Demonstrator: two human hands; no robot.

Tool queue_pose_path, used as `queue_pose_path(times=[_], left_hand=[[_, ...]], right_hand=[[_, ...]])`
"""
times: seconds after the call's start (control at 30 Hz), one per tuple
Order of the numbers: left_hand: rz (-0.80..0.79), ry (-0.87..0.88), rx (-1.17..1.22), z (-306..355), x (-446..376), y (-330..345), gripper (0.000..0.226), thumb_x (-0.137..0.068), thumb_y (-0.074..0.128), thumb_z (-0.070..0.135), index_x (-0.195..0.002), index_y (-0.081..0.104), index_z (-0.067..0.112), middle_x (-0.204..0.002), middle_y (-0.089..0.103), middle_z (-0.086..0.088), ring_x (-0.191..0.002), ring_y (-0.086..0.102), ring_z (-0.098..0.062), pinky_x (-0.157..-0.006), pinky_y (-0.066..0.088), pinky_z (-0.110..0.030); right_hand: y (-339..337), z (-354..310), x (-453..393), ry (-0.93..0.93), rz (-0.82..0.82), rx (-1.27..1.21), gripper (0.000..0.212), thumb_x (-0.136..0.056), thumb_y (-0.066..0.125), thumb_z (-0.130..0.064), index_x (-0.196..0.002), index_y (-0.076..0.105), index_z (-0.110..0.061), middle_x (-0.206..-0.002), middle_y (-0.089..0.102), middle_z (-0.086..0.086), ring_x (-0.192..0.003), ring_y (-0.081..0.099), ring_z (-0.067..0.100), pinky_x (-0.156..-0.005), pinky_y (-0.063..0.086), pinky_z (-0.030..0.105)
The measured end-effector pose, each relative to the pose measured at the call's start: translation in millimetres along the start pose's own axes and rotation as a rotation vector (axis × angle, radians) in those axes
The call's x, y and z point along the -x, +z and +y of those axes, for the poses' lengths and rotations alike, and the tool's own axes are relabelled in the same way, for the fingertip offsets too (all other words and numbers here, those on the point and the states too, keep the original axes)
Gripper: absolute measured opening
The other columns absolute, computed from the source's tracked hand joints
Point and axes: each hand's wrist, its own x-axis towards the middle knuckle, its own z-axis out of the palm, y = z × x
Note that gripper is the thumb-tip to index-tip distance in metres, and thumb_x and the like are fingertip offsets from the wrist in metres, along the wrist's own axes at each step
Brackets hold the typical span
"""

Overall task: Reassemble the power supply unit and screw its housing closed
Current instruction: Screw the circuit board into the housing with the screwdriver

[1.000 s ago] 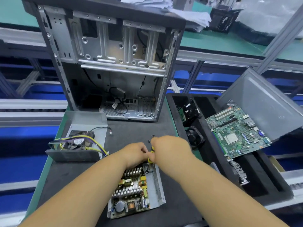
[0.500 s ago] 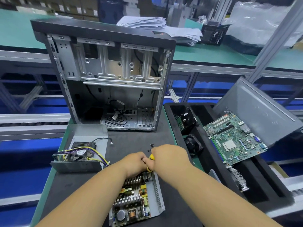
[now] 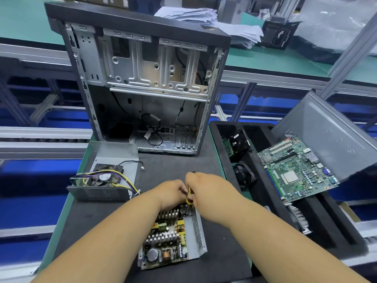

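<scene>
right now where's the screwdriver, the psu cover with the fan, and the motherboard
screwdriver (image 3: pixel 189 198): head view, on its yellow handle between the hands
psu cover with the fan (image 3: pixel 98 194): head view, on its grey front wall
motherboard (image 3: pixel 295 170): head view, on the green board's middle

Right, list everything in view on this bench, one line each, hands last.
computer case: one, black and silver, open, upright at the back of the mat.
power supply board: one, in its open silver tray, near centre.
housing cover with fan: one, grey, yellow and purple wires, left of the board.
motherboard: one, green, leaning on the foam tray at right.
foam tray: one, black, right side.
side panel: one, grey, tilted behind the motherboard.
paper stack: one, white, far bench.
screwdriver: one, yellow handle, tip down at the board's far corner.
left hand: at the screwdriver's shaft.
right hand: grips the screwdriver.
</scene>
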Motion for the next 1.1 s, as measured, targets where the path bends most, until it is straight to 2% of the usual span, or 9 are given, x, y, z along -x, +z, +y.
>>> queue_pose_path(times=[0.1,0.2,0.4,0.57,0.67,0.87,0.97,1.03,1.1], left_hand=[[0.008,-0.003,-0.026,-1.9,-2.6,2.1,0.003,-0.087,0.060,0.030,-0.087,0.057,0.029,-0.081,0.056,0.010,-0.073,0.049,-0.009,-0.066,0.039,-0.027],[0.017,-0.015,-0.051,-4.7,-3.8,3.8,0.019,-0.089,0.059,0.034,-0.074,0.047,0.032,-0.078,0.054,0.011,-0.069,0.047,-0.006,-0.062,0.037,-0.027],[0.006,-0.007,-0.051,-3.7,-3.9,1.8,0.019,-0.090,0.057,0.037,-0.075,0.046,0.033,-0.080,0.053,0.011,-0.070,0.047,-0.006,-0.062,0.036,-0.028],[0.001,-0.015,-0.037,-4.7,-2.7,1.9,0.019,-0.091,0.057,0.036,-0.076,0.045,0.032,-0.082,0.053,0.010,-0.074,0.047,-0.011,-0.068,0.039,-0.030],[0.001,-0.021,-0.046,-3.6,-1.4,1.7,0.020,-0.090,0.058,0.035,-0.075,0.045,0.033,-0.081,0.052,0.010,-0.072,0.046,-0.010,-0.065,0.038,-0.029],[-0.008,-0.019,-0.046,-2.4,-1.7,1.4,0.017,-0.090,0.058,0.030,-0.077,0.046,0.032,-0.083,0.053,0.009,-0.078,0.050,-0.013,-0.070,0.040,-0.030],[-0.021,-0.014,-0.021,-0.2,0.2,1.3,0.005,-0.088,0.055,0.022,-0.090,0.055,0.027,-0.086,0.055,0.006,-0.082,0.051,-0.016,-0.072,0.041,-0.030],[-0.038,-0.018,-0.029,0.4,1.4,0.6,0.018,-0.086,0.055,0.019,-0.103,0.058,0.022,-0.092,0.059,0.004,-0.085,0.053,-0.016,-0.076,0.045,-0.031],[-0.042,-0.012,-0.067,0.4,1.8,-1.0,0.014,-0.085,0.053,0.016,-0.097,0.058,0.021,-0.099,0.061,-0.001,-0.094,0.057,-0.022,-0.086,0.048,-0.036]], right_hand=[[1.2,1.6,-4.6,0.064,0.011,-0.001,0.017,-0.094,0.058,-0.015,-0.096,0.041,-0.017,-0.085,0.048,0.000,-0.074,0.049,0.024,-0.053,0.032,0.032],[4.0,3.1,-8.8,0.086,0.035,-0.005,0.016,-0.093,0.059,-0.019,-0.094,0.043,-0.017,-0.077,0.046,-0.001,-0.075,0.052,0.025,-0.056,0.035,0.032],[8.5,4.8,-12.3,0.106,0.085,-0.041,0.022,-0.094,0.059,-0.028,-0.090,0.040,-0.018,-0.068,0.038,-0.005,-0.072,0.048,0.025,-0.050,0.027,0.031],[13.1,3.5,-10.3,0.129,0.092,-0.056,0.021,-0.094,0.058,-0.029,-0.092,0.040,-0.020,-0.068,0.037,-0.006,-0.073,0.048,0.026,-0.053,0.028,0.033],[13.2,2.1,-9.2,0.137,0.091,-0.055,0.021,-0.094,0.057,-0.029,-0.091,0.039,-0.019,-0.069,0.037,-0.005,-0.072,0.048,0.025,-0.049,0.026,0.032],[15.7,-0.2,-4.1,0.127,0.103,-0.050,0.026,-0.098,0.052,-0.036,-0.091,0.035,-0.018,-0.067,0.038,-0.005,-0.067,0.046,0.025,-0.045,0.023,0.029],[20.4,-3.2,0.9,0.108,0.122,-0.066,0.029,-0.100,0.048,-0.040,-0.092,0.031,-0.018,-0.066,0.037,-0.005,-0.057,0.039,0.019,-0.043,0.022,0.030],[24.3,-6.1,4.4,0.098,0.122,-0.084,0.026,-0.101,0.047,-0.038,-0.094,0.031,-0.019,-0.067,0.036,-0.006,-0.055,0.035,0.016,-0.044,0.020,0.029],[27.5,-10.2,6.1,0.077,0.122,-0.089,0.022,-0.101,0.046,-0.036,-0.102,0.037,-0.016,-0.071,0.036,-0.006,-0.060,0.038,0.020,-0.044,0.020,0.029]])
